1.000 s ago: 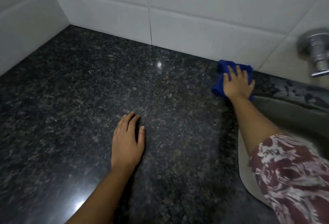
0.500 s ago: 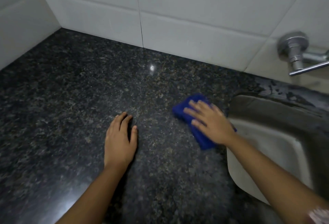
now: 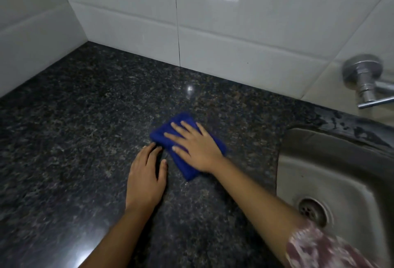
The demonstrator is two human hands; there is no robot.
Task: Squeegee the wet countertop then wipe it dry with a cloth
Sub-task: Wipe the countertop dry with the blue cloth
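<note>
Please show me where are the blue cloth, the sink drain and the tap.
blue cloth (image 3: 185, 168): head view, lower folded end beside the wrist.
sink drain (image 3: 311, 210): head view, centre of the metal strainer.
tap (image 3: 362, 75): head view, round wall flange.

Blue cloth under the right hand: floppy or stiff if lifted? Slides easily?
Blue cloth looks soft and folded, so it would probably droop and unfold when lifted. Pressed flat by the right hand on the glossy countertop, it likely slides easily. Probably light.

Open countertop (image 3: 70, 131) left and ahead to the tiled wall (image 3: 223, 39); sink (image 3: 332, 161) bounds the right.
</note>
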